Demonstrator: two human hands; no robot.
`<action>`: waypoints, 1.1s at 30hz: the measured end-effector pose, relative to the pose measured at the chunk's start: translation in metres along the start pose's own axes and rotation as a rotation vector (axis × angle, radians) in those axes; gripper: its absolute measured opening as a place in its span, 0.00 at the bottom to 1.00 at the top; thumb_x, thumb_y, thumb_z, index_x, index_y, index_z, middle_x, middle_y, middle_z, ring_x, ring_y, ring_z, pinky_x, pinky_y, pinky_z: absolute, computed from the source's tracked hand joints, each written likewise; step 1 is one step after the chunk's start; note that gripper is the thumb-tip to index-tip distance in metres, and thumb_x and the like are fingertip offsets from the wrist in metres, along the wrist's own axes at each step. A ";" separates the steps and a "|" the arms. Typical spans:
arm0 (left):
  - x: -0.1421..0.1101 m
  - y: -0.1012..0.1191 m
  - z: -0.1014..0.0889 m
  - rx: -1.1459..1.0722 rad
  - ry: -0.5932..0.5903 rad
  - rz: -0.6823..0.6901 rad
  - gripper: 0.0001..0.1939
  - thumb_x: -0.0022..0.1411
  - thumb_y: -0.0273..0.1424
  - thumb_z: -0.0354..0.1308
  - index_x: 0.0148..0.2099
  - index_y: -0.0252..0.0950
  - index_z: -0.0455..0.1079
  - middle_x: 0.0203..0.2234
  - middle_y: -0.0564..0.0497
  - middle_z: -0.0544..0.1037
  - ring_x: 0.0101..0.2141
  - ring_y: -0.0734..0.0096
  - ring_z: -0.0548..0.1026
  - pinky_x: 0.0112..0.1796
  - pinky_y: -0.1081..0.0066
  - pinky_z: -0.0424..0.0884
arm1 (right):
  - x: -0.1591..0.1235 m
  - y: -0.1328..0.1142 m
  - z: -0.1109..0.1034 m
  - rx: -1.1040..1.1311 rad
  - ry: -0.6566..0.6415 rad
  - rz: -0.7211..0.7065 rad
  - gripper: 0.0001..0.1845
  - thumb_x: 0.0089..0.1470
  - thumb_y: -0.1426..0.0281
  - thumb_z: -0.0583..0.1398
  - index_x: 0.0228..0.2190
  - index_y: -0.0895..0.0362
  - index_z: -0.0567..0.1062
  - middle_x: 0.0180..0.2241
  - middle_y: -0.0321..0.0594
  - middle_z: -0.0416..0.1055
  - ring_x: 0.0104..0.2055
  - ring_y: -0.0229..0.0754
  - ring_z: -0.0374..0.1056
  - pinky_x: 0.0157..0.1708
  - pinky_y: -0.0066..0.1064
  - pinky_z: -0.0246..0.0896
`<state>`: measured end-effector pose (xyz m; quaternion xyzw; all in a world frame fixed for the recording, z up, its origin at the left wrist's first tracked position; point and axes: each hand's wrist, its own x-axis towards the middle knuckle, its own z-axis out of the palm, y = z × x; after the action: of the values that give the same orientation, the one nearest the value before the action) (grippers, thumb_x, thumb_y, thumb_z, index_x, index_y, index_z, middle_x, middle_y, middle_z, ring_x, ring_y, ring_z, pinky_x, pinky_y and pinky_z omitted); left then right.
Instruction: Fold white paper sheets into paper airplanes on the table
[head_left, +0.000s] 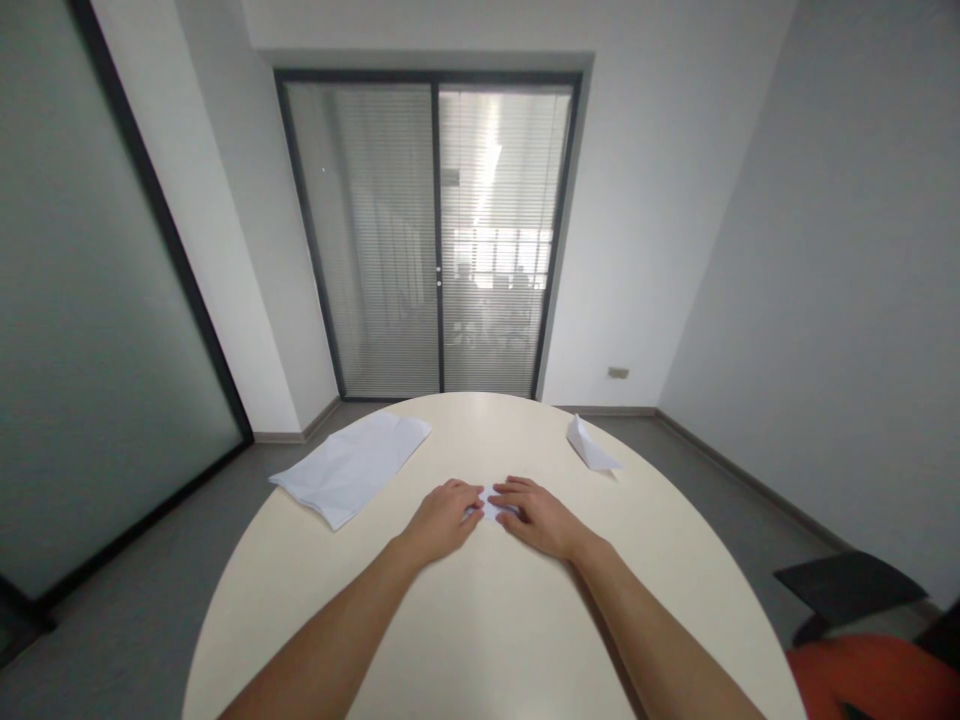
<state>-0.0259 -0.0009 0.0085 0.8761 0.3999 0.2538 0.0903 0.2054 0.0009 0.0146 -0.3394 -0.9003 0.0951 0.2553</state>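
Between my hands, near the middle of the table, lies a small piece of folded white paper (490, 505), mostly covered by the fingers. My left hand (444, 520) grips its left side, fingertips and thumb close together. On the right side, my right hand (541, 515) holds the paper down, its thumb and bent fingers on it. How the paper is folded under the fingers cannot be made out.
The round cream table (480, 640) carries a stack of white paper sheets (356, 465) at the left and a folded white paper piece (591, 447) at the far right. A chair with an orange seat (874, 675) stands beside the table at the lower right. Glass doors (360, 240) stand behind.
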 end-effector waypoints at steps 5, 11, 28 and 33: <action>0.000 -0.001 0.001 0.005 0.024 -0.009 0.08 0.66 0.31 0.57 0.44 0.39 0.76 0.48 0.50 0.79 0.49 0.61 0.72 0.51 0.64 0.68 | -0.002 0.001 -0.001 -0.014 -0.026 0.027 0.19 0.62 0.63 0.57 0.52 0.52 0.76 0.56 0.47 0.71 0.60 0.49 0.66 0.64 0.50 0.53; 0.000 -0.003 0.002 0.028 0.037 -0.030 0.08 0.67 0.31 0.56 0.45 0.39 0.76 0.48 0.51 0.79 0.49 0.61 0.72 0.51 0.63 0.68 | -0.001 0.000 0.000 -0.021 -0.054 0.018 0.21 0.62 0.63 0.57 0.55 0.53 0.74 0.58 0.46 0.70 0.62 0.49 0.63 0.65 0.49 0.51; 0.000 -0.002 -0.001 0.104 0.009 -0.021 0.08 0.67 0.33 0.57 0.46 0.39 0.75 0.47 0.50 0.79 0.48 0.63 0.72 0.49 0.66 0.68 | -0.001 0.002 -0.002 -0.015 -0.083 0.004 0.20 0.66 0.63 0.53 0.55 0.52 0.74 0.57 0.44 0.70 0.63 0.48 0.62 0.65 0.48 0.51; 0.002 -0.002 -0.002 0.159 0.008 -0.072 0.09 0.68 0.34 0.56 0.45 0.38 0.75 0.45 0.49 0.80 0.46 0.62 0.72 0.49 0.65 0.68 | -0.001 0.006 -0.004 -0.035 -0.067 0.010 0.19 0.67 0.63 0.52 0.53 0.52 0.76 0.56 0.44 0.72 0.61 0.48 0.65 0.64 0.47 0.54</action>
<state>-0.0274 0.0019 0.0101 0.8645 0.4505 0.2210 0.0278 0.2118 0.0047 0.0148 -0.3450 -0.9082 0.0918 0.2186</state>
